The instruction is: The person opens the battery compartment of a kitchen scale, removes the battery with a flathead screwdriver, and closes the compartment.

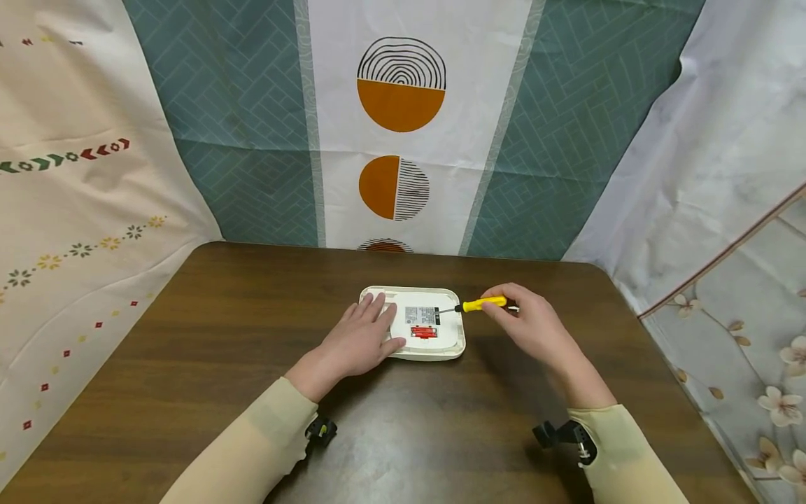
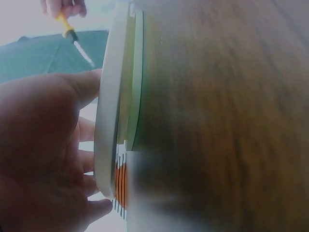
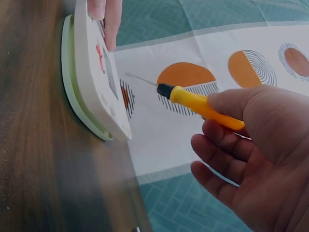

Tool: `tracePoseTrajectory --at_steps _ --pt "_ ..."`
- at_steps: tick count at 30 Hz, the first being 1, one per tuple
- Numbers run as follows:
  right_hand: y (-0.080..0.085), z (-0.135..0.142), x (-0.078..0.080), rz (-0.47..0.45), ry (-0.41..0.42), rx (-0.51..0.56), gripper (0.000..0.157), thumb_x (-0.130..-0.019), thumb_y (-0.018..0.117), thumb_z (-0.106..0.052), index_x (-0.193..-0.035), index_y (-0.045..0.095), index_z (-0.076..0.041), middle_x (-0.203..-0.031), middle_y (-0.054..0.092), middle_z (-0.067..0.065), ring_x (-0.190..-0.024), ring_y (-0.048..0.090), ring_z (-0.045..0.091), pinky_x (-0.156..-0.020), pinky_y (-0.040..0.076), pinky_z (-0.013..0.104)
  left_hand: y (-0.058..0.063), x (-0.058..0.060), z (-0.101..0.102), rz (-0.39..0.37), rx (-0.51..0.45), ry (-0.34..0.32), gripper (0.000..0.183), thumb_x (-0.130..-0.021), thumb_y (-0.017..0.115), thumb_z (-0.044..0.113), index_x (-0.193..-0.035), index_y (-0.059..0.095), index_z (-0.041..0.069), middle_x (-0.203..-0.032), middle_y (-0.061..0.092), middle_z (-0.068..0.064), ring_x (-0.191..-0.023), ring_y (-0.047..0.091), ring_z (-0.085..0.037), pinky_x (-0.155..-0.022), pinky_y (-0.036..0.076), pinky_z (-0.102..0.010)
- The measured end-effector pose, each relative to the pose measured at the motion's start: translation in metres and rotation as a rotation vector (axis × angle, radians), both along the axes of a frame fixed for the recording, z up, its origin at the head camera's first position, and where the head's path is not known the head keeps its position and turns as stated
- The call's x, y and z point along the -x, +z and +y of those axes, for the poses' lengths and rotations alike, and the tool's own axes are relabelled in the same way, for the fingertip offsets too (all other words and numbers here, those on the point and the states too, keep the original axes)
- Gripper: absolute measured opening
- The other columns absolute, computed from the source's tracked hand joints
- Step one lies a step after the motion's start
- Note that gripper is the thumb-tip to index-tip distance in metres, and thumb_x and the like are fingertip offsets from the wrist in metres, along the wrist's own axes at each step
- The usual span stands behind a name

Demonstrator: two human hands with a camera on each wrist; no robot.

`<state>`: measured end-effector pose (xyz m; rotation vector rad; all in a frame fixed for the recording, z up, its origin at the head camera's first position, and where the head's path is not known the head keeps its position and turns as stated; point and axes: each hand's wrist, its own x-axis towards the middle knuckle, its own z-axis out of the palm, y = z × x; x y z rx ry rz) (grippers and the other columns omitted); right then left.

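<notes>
1. A person's left hand (image 1: 362, 343) lies with fingers extended and spread across the left part of a white device (image 1: 446, 341) on a dark wooden table (image 1: 252, 308); it presses or rests there, curled round nothing.

2. At right, the right hand (image 1: 535, 325) pinches the handle of a yellow screwdriver (image 1: 485, 303) between thumb and fingers, a close hold with the shaft pointing toward the device.

3. Only the head view shows the device's upper face in full: a grey printed label (image 1: 420, 316) near the middle and, just below it, red batteries (image 1: 424, 332) in a small recess. From above, the shaft appears to cross the label.

4. The right wrist view tells otherwise: the screwdriver's metal shaft (image 3: 142, 79) stands clear of the face, its tip near the device but apart from it. The same view shows the other fingers of the right hand loosely bent below the handle.

5. Both wrist views, low and side-on, reveal a pale green base (image 3: 79, 96) between the white body and the tabletop, a layer the head view does not make out.

6. Behind, a patterned curtain (image 1: 401, 108) hangs beyond the table's far edge.
</notes>
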<state>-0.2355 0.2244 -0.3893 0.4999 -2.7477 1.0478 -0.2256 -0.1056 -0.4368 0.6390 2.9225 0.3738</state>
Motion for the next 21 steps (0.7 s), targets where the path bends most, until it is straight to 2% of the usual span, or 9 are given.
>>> tracePoseTrajectory --at_steps 7,16,21 --pt "0.0068 0.0063 -0.004 -0.071 0.013 -0.05 0.012 -0.105 0.08 -0.023 -0.116 0.081 -0.019 -0.109 0.075 0.0 -0.095 0.064 0.023 -0.083 0.056 0.037 -0.0007 0.0009 0.004 0.001 -0.001 -0.008 0.079 -0.114 0.055 0.056 -0.173 0.036 0.008 -0.182 0.018 -0.019 -0.169 0.01 -0.041 -0.134 0.014 -0.059" --pt "0.0052 0.0061 -0.0026 -0.101 0.042 -0.075 0.012 -0.104 0.08 -0.022 -0.116 0.081 -0.017 -0.111 0.074 0.003 -0.091 0.063 0.024 -0.074 0.054 0.035 -0.0002 0.0004 0.0015 0.0 0.014 -0.002 0.079 -0.114 0.053 0.057 -0.173 0.035 0.008 -0.182 0.018 -0.02 -0.169 0.01 -0.041 -0.134 0.014 -0.059" --pt "0.0045 0.0038 -0.0007 -0.104 0.059 -0.077 0.013 -0.105 0.081 -0.024 -0.116 0.081 -0.017 -0.112 0.074 0.004 -0.09 0.063 0.023 -0.074 0.054 0.037 -0.0001 -0.0001 -0.0002 0.003 0.017 0.001 0.079 -0.115 0.053 0.057 -0.173 0.035 0.008 -0.182 0.018 -0.02 -0.169 0.011 -0.041 -0.134 0.014 -0.059"
